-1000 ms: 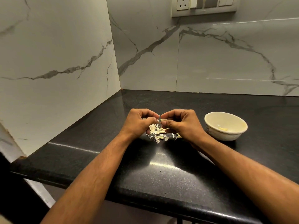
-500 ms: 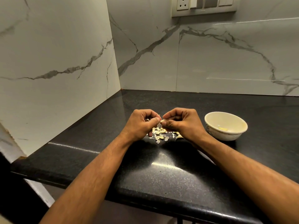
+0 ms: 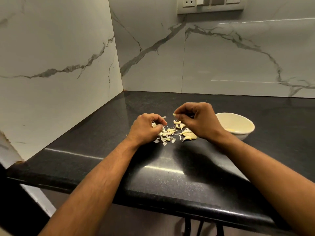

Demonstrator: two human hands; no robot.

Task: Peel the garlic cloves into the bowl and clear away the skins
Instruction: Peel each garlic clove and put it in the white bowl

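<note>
A small pile of garlic cloves and papery skins (image 3: 172,132) lies on the black countertop (image 3: 170,167). My right hand (image 3: 197,120) is raised a little above the pile's right side and pinches a pale garlic clove (image 3: 174,114) between thumb and fingertips. My left hand (image 3: 146,127) sits low at the pile's left side with curled fingers, pinching a scrap of skin (image 3: 154,124). A cream bowl (image 3: 236,125) stands to the right of my right hand, with a peeled piece at its bottom.
Marble wall panels close off the left side and the back of the counter. A switch and socket plate (image 3: 211,5) is mounted high on the back wall. The counter's rounded front edge (image 3: 153,200) runs across below my forearms.
My hands were together over the pile, working one clove. They have pulled apart: the right hand rose up and right with the clove, the left dropped to the pile's left side.
</note>
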